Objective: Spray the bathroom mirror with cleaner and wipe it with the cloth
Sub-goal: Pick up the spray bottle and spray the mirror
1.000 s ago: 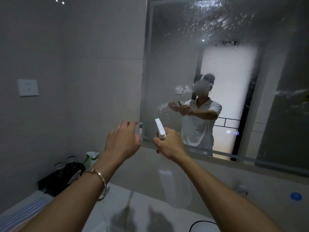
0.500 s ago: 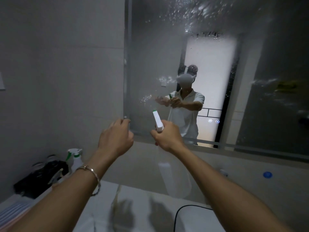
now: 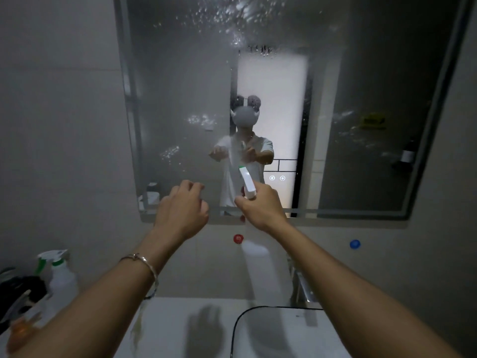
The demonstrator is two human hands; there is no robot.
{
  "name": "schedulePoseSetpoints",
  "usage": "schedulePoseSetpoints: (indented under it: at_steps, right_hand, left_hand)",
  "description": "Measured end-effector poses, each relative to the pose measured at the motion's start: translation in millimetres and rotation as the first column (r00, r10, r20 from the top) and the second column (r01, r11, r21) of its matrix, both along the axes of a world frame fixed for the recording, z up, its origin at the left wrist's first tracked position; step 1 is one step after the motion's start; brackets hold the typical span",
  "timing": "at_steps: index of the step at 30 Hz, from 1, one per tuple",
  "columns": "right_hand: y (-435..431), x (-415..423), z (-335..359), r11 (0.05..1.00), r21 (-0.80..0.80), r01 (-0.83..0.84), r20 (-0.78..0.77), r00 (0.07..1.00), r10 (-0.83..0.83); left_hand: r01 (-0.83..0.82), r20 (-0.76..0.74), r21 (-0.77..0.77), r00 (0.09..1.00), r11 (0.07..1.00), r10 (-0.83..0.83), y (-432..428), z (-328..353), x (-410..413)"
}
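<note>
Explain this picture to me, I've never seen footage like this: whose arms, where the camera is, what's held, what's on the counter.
No machine here: the arms are a person's, filmed by one camera on their head, looking forward and down. The figure in the mirror is their reflection. The right hand grips a spray bottle aimed at the glass, already speckled with droplets near the top. The left hand hovers beside it, fingers loosely curled, holding nothing. On the counter, at left, stands a second spray bottle by dark blurred items; a sink and tap sit lower right. No cloth shows.
</note>
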State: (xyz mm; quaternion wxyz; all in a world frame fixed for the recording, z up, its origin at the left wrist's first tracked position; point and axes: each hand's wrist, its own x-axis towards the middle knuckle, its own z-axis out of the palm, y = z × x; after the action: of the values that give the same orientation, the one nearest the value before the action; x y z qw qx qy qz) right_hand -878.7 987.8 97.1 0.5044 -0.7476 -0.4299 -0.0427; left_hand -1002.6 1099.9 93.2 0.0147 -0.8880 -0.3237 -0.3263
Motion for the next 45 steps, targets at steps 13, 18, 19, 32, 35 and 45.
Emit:
schedulePoseSetpoints:
  at_steps: [13, 18, 19, 32, 35, 45]
  right_hand:
    - [-67.6, 53.9, 2.9, 0.996, 0.034, 0.078, 0.031, 0.996, -0.079]
    - [-83.9, 69.7, 6.4, 0.99, 0.068, 0.122, -0.029, 0.992, -0.12]
    - [-85.8, 73.8, 6.2, 0.99, 0.054, 0.13, -0.023, 0.991, -0.129]
    - [-133.9, 108.9, 6.4, 0.986, 0.108, 0.127, -0.1, 0.988, -0.116]
    - [-151.3, 122.3, 5.6, 0.98, 0.08, 0.185, -0.073, 0.981, -0.179]
    - [-228.3, 166.5, 9.4, 0.954, 0.089, 0.288, -0.048, 0.957, -0.285]
  left_hand:
    - [0.141, -0.047, 0.086, 0.989, 0.986, -0.138, -46.6, 6.9, 71.1]
    - [0.182, -0.057, 0.113, 0.983, 0.977, -0.176, -60.6, 9.5, 89.5]
    - [0.185, -0.056, 0.112, 0.982, 0.976, -0.18, -62.0, 9.5, 92.6]
    - [0.233, -0.069, 0.135, 0.972, 0.963, -0.225, -99.4, 8.9, 132.6]
    - [0.242, -0.076, 0.149, 0.97, 0.959, -0.232, -116.2, 12.6, 143.3]
    - [0.329, -0.063, 0.166, 0.944, 0.93, -0.323, -176.5, 17.3, 189.8]
